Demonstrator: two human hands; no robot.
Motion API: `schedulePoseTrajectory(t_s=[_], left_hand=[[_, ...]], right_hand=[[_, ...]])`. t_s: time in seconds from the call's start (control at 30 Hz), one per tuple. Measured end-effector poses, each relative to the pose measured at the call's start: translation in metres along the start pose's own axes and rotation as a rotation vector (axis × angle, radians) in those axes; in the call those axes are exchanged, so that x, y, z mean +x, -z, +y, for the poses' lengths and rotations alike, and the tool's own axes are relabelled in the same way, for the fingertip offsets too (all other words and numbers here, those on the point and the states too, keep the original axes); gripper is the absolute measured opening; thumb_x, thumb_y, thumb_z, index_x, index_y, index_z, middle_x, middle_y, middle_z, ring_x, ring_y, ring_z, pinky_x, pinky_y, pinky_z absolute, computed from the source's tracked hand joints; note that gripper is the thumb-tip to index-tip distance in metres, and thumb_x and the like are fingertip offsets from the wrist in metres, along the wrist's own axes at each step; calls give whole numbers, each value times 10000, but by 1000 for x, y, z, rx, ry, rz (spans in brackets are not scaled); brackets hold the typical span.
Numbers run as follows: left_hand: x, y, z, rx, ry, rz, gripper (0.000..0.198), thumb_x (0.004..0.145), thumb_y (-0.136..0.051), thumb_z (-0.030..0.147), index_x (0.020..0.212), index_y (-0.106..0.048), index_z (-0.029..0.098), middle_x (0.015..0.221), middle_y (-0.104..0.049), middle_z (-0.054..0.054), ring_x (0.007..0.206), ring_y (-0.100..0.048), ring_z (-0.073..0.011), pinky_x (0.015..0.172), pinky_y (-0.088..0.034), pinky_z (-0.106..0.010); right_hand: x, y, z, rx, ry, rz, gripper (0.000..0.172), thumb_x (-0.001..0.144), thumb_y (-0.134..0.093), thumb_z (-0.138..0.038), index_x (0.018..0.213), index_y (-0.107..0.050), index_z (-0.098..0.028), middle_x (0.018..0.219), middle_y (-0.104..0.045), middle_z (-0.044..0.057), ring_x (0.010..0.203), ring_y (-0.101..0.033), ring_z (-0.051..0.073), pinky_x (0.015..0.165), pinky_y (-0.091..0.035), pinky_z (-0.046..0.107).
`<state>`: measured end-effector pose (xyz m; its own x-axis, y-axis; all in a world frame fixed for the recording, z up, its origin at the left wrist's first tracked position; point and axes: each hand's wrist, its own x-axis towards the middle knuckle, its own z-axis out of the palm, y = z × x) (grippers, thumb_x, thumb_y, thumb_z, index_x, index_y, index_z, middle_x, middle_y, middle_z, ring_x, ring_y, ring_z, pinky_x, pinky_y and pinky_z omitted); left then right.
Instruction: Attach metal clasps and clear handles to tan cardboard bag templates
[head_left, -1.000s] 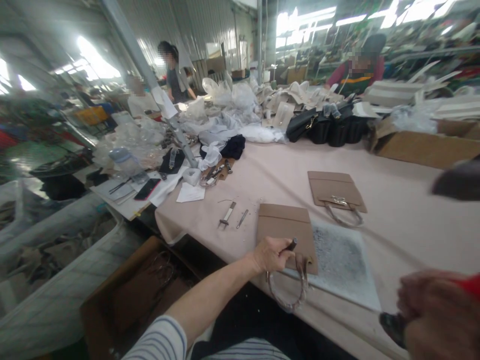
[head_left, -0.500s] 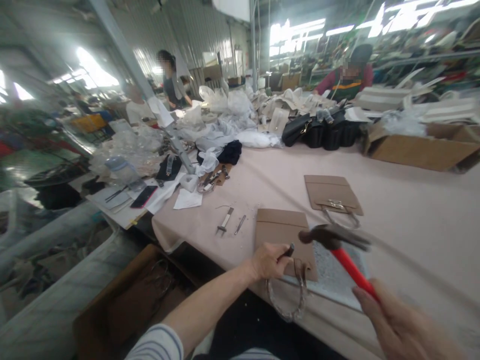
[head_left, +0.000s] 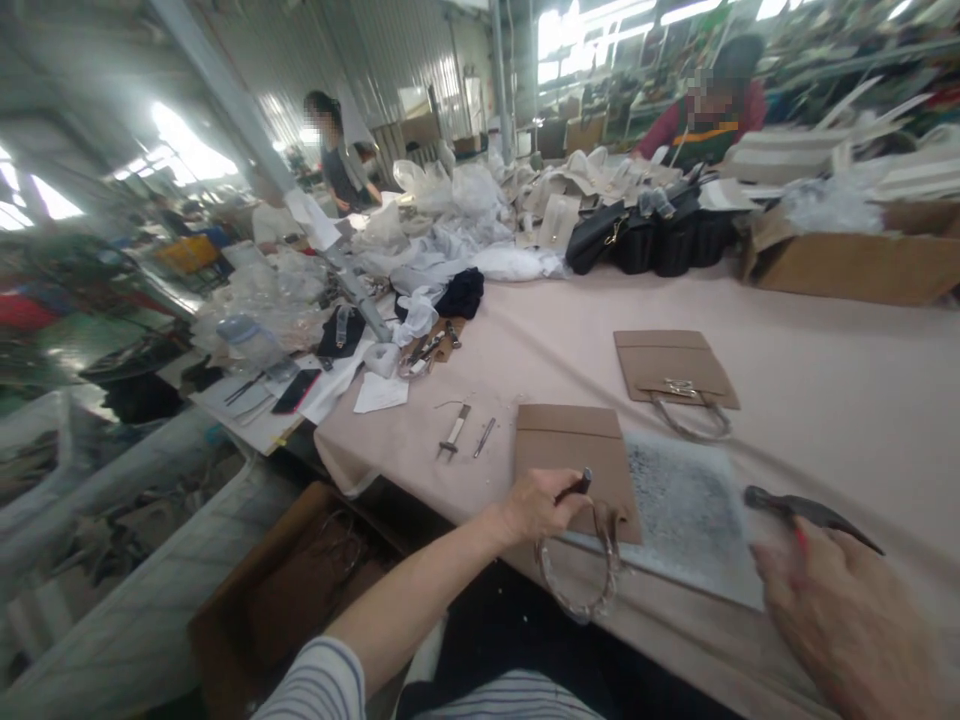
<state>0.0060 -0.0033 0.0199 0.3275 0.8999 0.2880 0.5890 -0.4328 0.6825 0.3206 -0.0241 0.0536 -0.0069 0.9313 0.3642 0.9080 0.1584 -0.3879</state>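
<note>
My left hand is closed round a short dark metal punch, over a brown leather panel with a wrapped loop handle hanging past the table edge. The panel lies partly on a grey slab. At the right, my right hand is closed on the red handle of a hammer, whose head is low beside the slab. Farther back lies a second brown panel with a metal clasp and handle.
A caliper-like tool and a thin metal rod lie left of the panel. Black bags, a cardboard box and plastic wrapping line the back. Two people work beyond the table.
My right hand has carried the hammer right and down, away from the panel and punch. My left hand keeps its grip on the punch. The view has shifted slightly.
</note>
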Motion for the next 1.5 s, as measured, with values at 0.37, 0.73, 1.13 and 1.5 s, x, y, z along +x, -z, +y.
schedulePoseTrajectory(t_s=[0.37,0.73,1.13,1.5], left_hand=[[13,10,-6,-839,531,492,374,864,-629,528,921,-602,158,773,-733,-53,646,-707,-181,638,-599,-302],[-11,62,-46,-367,723,358,186,808,-676,288,672,-607,180,600,-656,-9,542,-642,-172,541,-541,-270],[-16,58,-48,43,671,289,206,794,-659,203,607,-577,179,577,-600,-7,597,-582,-166,622,-460,-268],[-7,41,-25,-397,520,443,103,817,-679,202,909,-670,156,776,-714,-26,694,-683,-154,665,-537,-238]], right_hand=[[-30,-91,-97,-89,328,-152,436,958,-496,-335,1341,-503,-127,1378,-547,185,1235,-485,360,1020,-397,525],[-30,-95,-93,-55,310,-118,462,973,-457,-378,1362,-471,-130,1375,-547,179,1256,-472,372,1042,-387,547],[-30,-95,-93,-40,298,-130,492,984,-423,-435,1393,-465,-164,1371,-541,180,1217,-490,375,1005,-406,554],[-30,-96,-92,-80,336,-99,494,1008,-373,-461,1343,-503,-121,1365,-551,176,1197,-512,370,997,-429,528]])
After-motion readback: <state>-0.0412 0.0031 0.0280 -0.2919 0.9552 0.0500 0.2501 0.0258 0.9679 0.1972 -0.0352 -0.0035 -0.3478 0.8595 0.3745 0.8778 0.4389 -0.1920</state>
